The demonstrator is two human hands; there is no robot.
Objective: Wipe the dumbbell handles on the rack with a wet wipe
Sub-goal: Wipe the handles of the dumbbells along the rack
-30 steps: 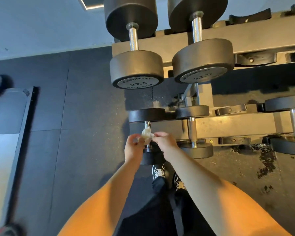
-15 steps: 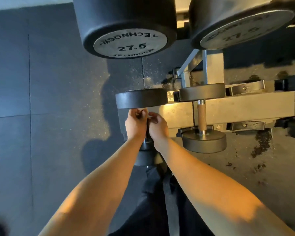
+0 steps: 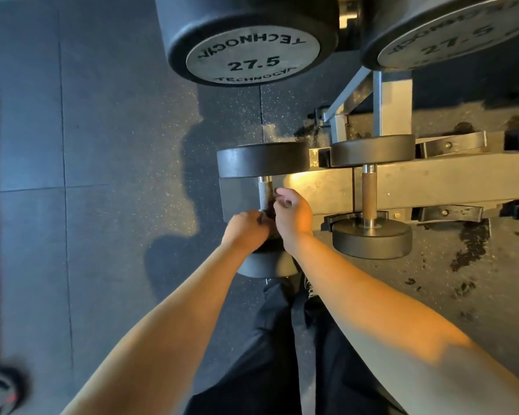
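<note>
Now both hands [image 3: 268,223] around dumbbell handle [image 3: 265,194]

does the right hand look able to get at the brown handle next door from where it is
Probably yes: the right hand is at the knurled handle, and the brown handle stands just to its right, bare between its weights, with nothing between them.

you're in a gym | black round 27.5 dumbbells [image 3: 249,43] on grey steel rack [image 3: 450,181] | dark speckled rubber floor tiles [image 3: 117,130]
</note>
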